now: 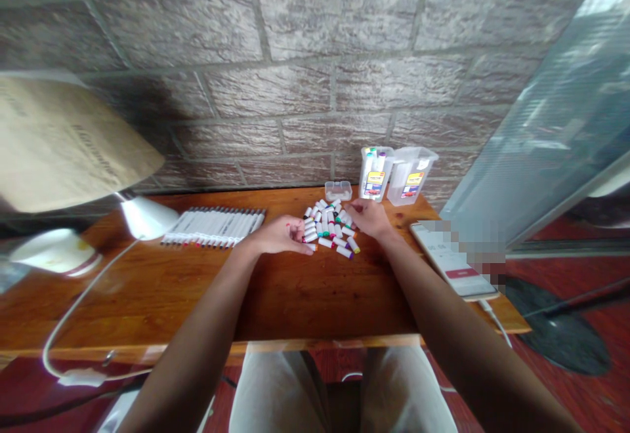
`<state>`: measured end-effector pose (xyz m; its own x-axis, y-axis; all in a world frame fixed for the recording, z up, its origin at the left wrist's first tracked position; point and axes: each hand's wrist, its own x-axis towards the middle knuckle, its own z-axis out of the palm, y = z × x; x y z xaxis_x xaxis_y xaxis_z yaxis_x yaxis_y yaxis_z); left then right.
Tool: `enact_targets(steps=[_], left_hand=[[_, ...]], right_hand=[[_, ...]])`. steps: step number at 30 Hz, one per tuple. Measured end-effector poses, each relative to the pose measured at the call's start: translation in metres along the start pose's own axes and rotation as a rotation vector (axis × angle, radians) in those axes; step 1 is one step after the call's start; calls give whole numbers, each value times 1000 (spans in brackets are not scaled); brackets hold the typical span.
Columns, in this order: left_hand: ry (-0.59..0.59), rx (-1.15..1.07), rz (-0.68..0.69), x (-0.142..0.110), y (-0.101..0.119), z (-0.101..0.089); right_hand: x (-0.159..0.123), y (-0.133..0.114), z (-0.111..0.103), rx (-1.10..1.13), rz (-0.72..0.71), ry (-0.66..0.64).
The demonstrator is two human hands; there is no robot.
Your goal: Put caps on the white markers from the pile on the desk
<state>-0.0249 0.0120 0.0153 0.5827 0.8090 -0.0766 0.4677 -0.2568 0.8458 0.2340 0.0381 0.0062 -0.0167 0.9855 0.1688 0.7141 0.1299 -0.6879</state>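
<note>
A pile of white marker caps [325, 218] with coloured ends lies on the wooden desk between my hands. My left hand [280, 235] is at the pile's left edge, thumb and fingers apart and curved around the nearest caps. At the right edge, my right hand [369, 216] has its fingers bent together over the caps; whatever is between the fingertips is hidden. Left of my left hand, a row of white markers [214, 226] with dark ends lies side by side.
Behind the pile stand a clear box [377, 187] with several markers, a second clear box [408, 180] and a small clear lid [338, 190]. A phone [455, 262] with a cable lies right. A lamp [147, 216] and a paper cup [59, 252] stand left; a brick wall [305, 85] is behind.
</note>
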Motion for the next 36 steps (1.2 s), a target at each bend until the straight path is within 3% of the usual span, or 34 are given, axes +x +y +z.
enact_targets(steps=[4, 9, 11, 13, 16, 21, 25, 29, 36], left_hand=[[164, 20, 93, 0, 1, -3], [564, 307, 210, 4, -2, -4], [730, 372, 200, 8, -6, -2], [811, 388, 169, 13, -12, 1], [784, 365, 127, 20, -20, 6], [598, 356, 32, 24, -21, 12], [453, 364, 18, 22, -16, 16], [390, 345, 64, 21, -14, 18], [352, 298, 138, 21, -13, 20]], right_hand=[[0, 0, 1, 33, 17, -16], [-1, -2, 1, 51, 34, -15], [-1, -3, 1, 63, 40, -16], [-1, -3, 2, 39, 28, -7], [0, -1, 2, -80, 7, 48], [6, 8, 8, -209, -48, 146], [13, 17, 19, -165, -321, 191], [18, 19, 31, -154, -543, 125], [14, 10, 34, -199, -537, 11]])
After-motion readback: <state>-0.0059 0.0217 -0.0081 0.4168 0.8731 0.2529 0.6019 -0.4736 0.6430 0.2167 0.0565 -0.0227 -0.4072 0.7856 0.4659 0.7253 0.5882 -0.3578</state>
